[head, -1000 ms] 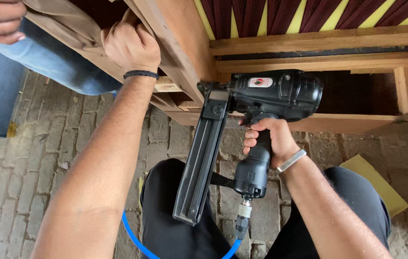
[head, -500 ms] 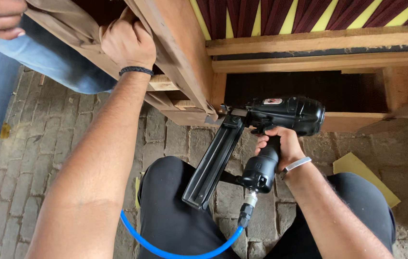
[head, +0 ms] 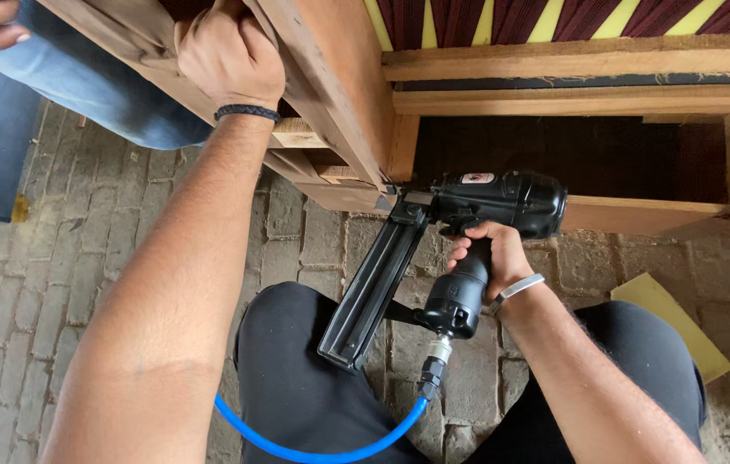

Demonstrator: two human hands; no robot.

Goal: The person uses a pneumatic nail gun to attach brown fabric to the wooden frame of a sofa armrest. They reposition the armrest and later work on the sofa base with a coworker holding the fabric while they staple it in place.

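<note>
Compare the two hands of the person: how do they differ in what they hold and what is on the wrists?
The left hand grips the slanted wooden frame above, with a dark braided band on its wrist. The right hand is wrapped around the handle of the black nail gun lower down, with a silver bangle on its wrist. Both are bare and closed in a grip.

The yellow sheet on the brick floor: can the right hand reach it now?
Probably not at once: the right hand is closed around the black nail gun, and the yellow sheet lies beyond the right knee.
</note>
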